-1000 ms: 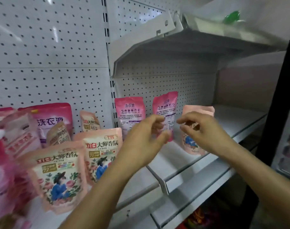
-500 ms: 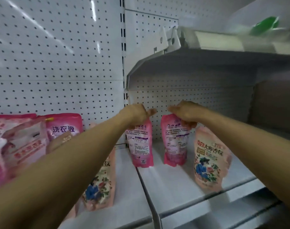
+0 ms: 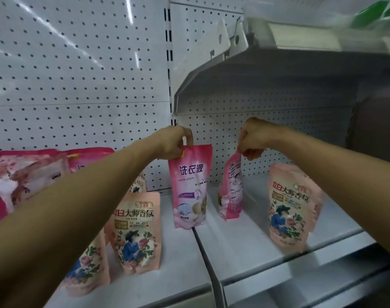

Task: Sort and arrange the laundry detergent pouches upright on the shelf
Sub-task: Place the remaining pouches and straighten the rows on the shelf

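Pouches of laundry detergent are the matter in hand, and two bright pink ones at the middle of the frame are being turned. Half a second ago both showed their printed backs; now the left pink pouch (image 3: 190,187) is faced front, its large white characters readable, while the right pink pouch (image 3: 231,187) is caught edge-on, partway through its turn. The left pouch is pinched at its top corner by the left hand (image 3: 174,142), thumb and fingers (image 3: 188,138) closed on the seal. The right pouch is held the same way by the right hand (image 3: 255,138), fingers clamped on its upper edge. Both pouches are kept upright, their bases at or just above the shelf (image 3: 238,247), on either side of the seam between the two shelf boards; whether the bases touch cannot be told.

A peach floral pouch (image 3: 292,210) is seen standing at the right of the frame, another peach pouch (image 3: 135,232) at lower centre left, and a jumbled pile of pink pouches (image 3: 34,172) at the far left.

The change is judged to mean that facing is nearly done for the left pouch and half done for the right. Sorting by kind is judged to remain: pink and peach pouches are mixed, and the leftmost pile is not yet stood up.
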The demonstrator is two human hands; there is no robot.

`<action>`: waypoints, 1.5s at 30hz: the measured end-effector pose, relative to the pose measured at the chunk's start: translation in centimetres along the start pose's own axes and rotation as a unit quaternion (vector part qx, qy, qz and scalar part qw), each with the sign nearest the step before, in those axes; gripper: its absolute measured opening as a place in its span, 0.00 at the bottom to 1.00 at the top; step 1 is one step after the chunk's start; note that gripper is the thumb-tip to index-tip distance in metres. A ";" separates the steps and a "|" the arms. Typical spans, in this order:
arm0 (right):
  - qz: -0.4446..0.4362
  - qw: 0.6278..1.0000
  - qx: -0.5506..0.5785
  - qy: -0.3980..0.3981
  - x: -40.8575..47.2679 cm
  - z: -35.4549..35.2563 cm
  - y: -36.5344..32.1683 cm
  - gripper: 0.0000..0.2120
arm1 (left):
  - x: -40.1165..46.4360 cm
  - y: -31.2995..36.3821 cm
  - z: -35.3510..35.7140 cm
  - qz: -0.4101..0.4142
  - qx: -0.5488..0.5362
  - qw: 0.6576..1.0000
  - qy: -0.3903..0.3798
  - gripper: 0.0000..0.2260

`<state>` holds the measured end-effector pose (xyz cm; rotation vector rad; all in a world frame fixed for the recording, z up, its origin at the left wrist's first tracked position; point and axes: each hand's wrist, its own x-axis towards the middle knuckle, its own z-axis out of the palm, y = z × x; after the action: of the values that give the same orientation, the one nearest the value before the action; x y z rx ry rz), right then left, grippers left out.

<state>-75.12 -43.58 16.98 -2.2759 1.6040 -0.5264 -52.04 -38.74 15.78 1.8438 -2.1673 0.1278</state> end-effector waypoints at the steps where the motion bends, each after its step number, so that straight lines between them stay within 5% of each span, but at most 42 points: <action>1: 0.026 1.000 0.014 0.002 0.1 0.4 -0.2 0.06 | 0.1 -0.1 0.3 -0.013 -0.024 1.000 0.005 0.13; 9: 0.162 0.983 0.055 -0.072 0.3 2.4 -1.6 0.11 | 0.3 -0.6 1.1 -0.052 -0.048 0.997 -0.019 0.07; 18: 0.083 0.996 0.002 0.032 -3.2 1.3 -2.6 0.15 | 0.1 -1.2 0.4 -0.010 -0.094 0.994 0.058 0.05; 24: 0.070 0.995 -0.025 0.070 -7.6 0.5 -2.7 0.05 | -0.5 -0.3 -1.1 0.023 -0.146 0.984 0.096 0.06; 33: 0.062 0.983 -0.065 0.160 -16.2 -0.8 0.3 0.06 | -4.8 5.8 -1.5 0.047 -0.207 0.973 0.091 0.06; 45: 0.061 0.987 -0.053 0.140 -31.5 -1.1 3.3 0.12 | -19.9 14.5 -0.4 0.044 -0.275 0.957 0.088 0.06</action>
<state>-88.05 -14.95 12.70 -2.2399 1.9320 -0.7744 -63.41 -17.21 12.37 1.3678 -1.9089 -0.2604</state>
